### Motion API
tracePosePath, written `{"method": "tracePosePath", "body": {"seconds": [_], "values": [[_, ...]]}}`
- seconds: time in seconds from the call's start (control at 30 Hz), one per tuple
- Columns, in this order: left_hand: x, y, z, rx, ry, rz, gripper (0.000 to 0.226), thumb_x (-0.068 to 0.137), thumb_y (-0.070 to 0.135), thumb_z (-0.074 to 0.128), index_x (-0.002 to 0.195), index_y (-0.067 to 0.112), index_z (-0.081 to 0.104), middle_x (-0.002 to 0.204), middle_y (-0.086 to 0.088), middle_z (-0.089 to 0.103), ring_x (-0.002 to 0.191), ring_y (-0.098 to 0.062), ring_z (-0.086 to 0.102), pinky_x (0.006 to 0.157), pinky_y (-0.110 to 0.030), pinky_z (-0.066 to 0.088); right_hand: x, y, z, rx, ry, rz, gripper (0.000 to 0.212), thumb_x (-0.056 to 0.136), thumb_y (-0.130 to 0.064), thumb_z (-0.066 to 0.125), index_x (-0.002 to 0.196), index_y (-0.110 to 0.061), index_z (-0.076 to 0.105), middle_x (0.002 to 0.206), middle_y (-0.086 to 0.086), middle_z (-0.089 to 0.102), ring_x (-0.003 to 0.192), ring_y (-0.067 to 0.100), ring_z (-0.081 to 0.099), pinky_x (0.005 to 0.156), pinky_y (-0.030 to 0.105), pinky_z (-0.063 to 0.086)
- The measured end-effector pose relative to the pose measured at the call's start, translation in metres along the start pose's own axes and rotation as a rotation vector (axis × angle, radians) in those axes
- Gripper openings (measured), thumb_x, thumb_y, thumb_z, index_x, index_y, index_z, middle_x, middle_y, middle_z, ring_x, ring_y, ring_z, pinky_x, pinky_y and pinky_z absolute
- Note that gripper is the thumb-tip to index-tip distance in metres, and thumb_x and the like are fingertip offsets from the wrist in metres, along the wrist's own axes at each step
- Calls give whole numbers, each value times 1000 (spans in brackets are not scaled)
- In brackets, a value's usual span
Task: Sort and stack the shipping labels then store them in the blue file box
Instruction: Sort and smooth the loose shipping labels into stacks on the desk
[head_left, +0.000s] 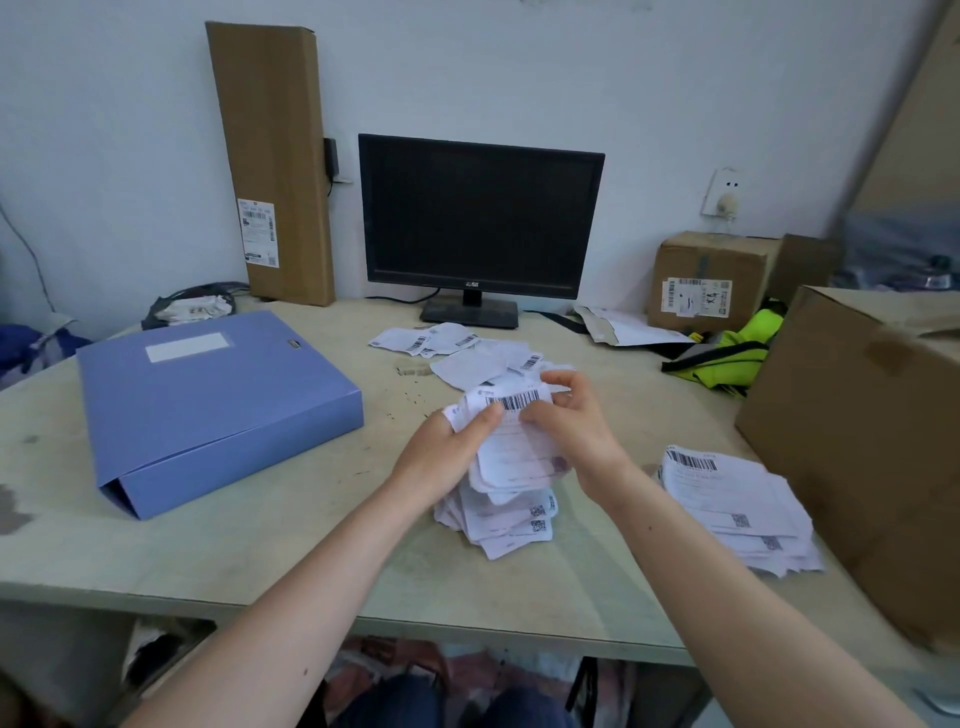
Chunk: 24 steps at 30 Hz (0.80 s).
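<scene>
My left hand (451, 451) and my right hand (570, 423) together hold a bundle of white shipping labels (514, 452) above the table's middle, thumbs on the top label near its barcode. A fanned pile of labels (501, 522) lies on the table right under the bundle. A second stack of labels (737, 506) lies to the right. Several loose labels (457, 349) are scattered farther back, in front of the monitor. The blue file box (208, 405) lies flat and closed on the left of the table.
A dark monitor (480, 218) stands at the back. A tall cardboard box (272, 166) leans on the wall at back left. A large cardboard box (872, 447) fills the right edge, a smaller box (706, 278) and a yellow-green vest (732, 348) behind it.
</scene>
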<state>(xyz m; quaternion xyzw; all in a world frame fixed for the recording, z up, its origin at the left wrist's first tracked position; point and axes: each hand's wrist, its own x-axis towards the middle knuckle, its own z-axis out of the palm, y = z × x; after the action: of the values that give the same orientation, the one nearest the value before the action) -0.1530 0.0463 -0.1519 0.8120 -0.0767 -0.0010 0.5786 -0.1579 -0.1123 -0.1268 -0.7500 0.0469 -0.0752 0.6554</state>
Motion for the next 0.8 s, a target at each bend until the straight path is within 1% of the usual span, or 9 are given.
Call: {"method": "tracePosePath", "body": {"seconds": [0.07,0.1,0.17,0.2,0.27,0.37,0.43,0.67,0.8], "values": [[7,-8,0,153,135,24,34,81,49,65,86,16,59,93,1,64,96,-26,61,77,-36,46,-1,10,1,-78,14,-6,45,84,-3,60,125,-15,44,101,16,63,79,24,61,76,43,52],[9,-13,-1,241,179,16,28,79,45,68,88,21,56,101,3,61,104,-23,57,82,-36,45,-2,17,2,-130,11,-13,47,84,-4,60,127,-15,44,98,13,63,77,23,60,77,44,52],[10,-23,-1,347,203,-1,35,78,41,72,105,24,56,121,3,54,123,-20,43,99,-34,39,-3,29,5,-320,7,-31,52,82,-12,63,129,-19,44,91,0,59,81,20,58,83,43,49],[10,-26,-1,356,207,1,43,79,41,72,115,23,55,128,2,50,129,-20,36,104,-33,34,-4,33,5,-447,23,-51,55,81,-20,66,130,-23,43,93,-6,57,91,19,56,88,41,45],[13,-31,-1,320,223,24,51,81,41,70,124,20,52,136,0,46,135,-21,30,107,-31,28,0,35,3,-596,87,-84,61,79,-31,68,134,-27,41,109,-9,55,112,17,47,98,36,37],[26,-30,-3,248,218,33,50,84,40,67,127,20,51,137,0,45,136,-19,29,107,-29,26,17,32,1,-537,113,-89,63,81,-34,67,137,-25,42,133,-4,51,127,20,42,106,40,35],[42,-27,-7,228,204,31,49,86,38,66,128,19,50,139,-1,44,136,-20,30,109,-31,27,34,30,1,-502,81,-88,62,82,-34,65,139,-23,42,141,-2,47,131,22,41,109,43,35],[129,-27,-24,252,192,6,51,85,40,66,128,19,51,140,-3,46,135,-22,36,110,-38,33,115,30,9,-503,2,13,69,81,-44,66,142,-24,39,147,-1,42,132,24,43,107,45,38],[191,-34,-29,360,187,5,56,85,43,64,132,15,50,141,-4,46,131,-22,43,105,-35,38,170,37,13,-639,44,61,81,76,-57,66,144,-23,36,149,3,40,136,27,37,110,43,33]]}}
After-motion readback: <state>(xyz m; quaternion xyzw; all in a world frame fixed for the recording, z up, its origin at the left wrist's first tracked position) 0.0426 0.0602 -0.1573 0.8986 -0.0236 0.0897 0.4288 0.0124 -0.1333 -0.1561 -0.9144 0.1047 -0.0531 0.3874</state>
